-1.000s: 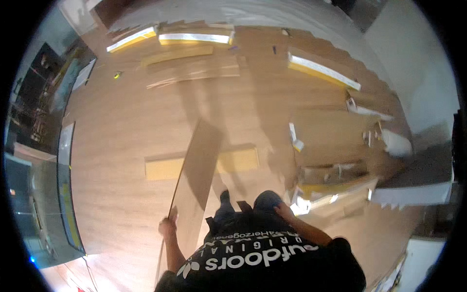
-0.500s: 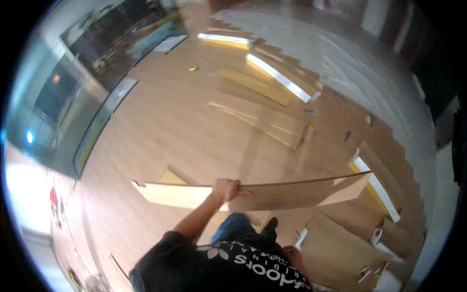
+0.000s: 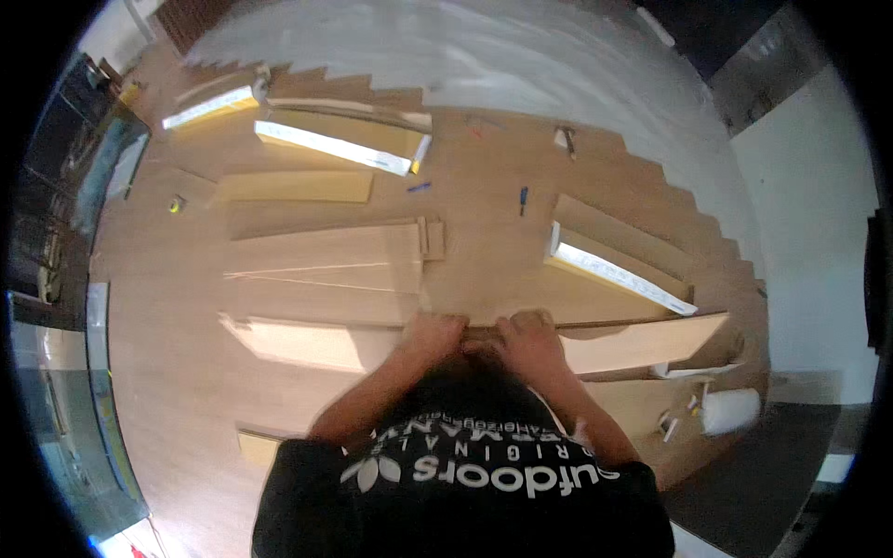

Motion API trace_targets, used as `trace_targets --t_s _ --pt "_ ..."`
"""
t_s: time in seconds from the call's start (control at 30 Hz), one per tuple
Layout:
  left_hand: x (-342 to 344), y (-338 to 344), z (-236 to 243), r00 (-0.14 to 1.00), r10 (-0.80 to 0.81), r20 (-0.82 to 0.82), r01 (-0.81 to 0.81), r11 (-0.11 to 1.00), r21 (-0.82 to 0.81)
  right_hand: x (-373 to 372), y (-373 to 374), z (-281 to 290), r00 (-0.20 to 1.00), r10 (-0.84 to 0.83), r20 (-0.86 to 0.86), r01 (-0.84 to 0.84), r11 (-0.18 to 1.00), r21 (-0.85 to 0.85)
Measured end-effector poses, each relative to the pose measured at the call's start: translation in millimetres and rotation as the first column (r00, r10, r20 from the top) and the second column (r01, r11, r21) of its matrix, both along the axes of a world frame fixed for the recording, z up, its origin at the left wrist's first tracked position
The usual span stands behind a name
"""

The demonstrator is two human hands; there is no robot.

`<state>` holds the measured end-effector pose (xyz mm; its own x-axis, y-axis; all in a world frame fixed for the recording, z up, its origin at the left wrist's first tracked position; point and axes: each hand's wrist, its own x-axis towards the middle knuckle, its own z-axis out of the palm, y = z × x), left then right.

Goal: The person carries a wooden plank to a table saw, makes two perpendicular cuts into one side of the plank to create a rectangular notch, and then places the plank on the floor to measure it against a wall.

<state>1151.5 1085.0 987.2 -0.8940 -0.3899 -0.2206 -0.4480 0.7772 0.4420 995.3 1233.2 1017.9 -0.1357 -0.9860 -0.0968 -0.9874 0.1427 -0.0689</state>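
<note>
A long, light wooden floorboard (image 3: 642,345) spans the view in front of my body, tilted so that one broad face shows. My left hand (image 3: 431,337) grips its upper edge just left of the middle. Close beside it, my right hand (image 3: 532,342) has its fingers wrapped round the same edge. The thumbs and the board's middle are partly hidden by my hands and shirt. A notch shows at the board's left end.
Several loose boards (image 3: 326,244) lie on the wood floor ahead. Long open cartons (image 3: 330,144) lie at the far left, another carton (image 3: 623,268) at the right. A blue-handled tool (image 3: 524,201), a hammer (image 3: 569,142) and a tape measure (image 3: 177,204) lie farther off. Laid flooring ends in steps against grey underlay (image 3: 577,70).
My right hand has come up from low on the right and taken hold of the floorboard beside my left. My view has swung to the right.
</note>
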Motion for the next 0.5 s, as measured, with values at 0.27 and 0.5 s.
trace_targets --t_s 0.27,0.5 --pt "-314.3 -192.9 -58.8 0.885 -0.408 -0.225 0.378 0.911 -0.165 -263.8 -156.3 -49.9 0.888 -0.451 0.092 0.445 0.892 0.079" --pt "-351.2 -310.7 -138.5 0.834 0.382 -0.399 -0.309 0.921 0.236 -464.1 -224.1 -85.6 0.695 -0.719 -0.03 0.706 0.673 0.222"
